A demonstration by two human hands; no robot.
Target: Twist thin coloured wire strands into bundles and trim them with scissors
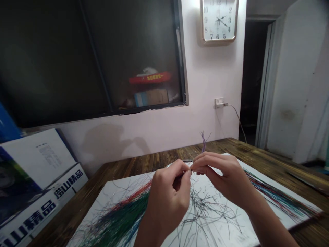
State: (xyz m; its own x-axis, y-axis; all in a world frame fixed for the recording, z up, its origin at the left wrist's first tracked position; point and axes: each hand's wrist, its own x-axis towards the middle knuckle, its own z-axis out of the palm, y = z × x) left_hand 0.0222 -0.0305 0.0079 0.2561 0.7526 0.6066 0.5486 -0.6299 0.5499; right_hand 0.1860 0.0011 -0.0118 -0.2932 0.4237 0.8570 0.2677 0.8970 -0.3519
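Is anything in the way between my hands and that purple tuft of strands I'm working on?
Nothing visible. The purple strands stick up out of the pinch of the right hand, and the left hand is pinched shut against that same spot. The loose strands lie below on the white board, clear of both.

Arms raised; left hand (168, 193), right hand (224, 175) pinched, fingertips meeting.

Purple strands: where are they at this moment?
In the head view, just right of centre, the purple strands stick up from the pinched fingers of the right hand, beside the left hand, above the white sheet.
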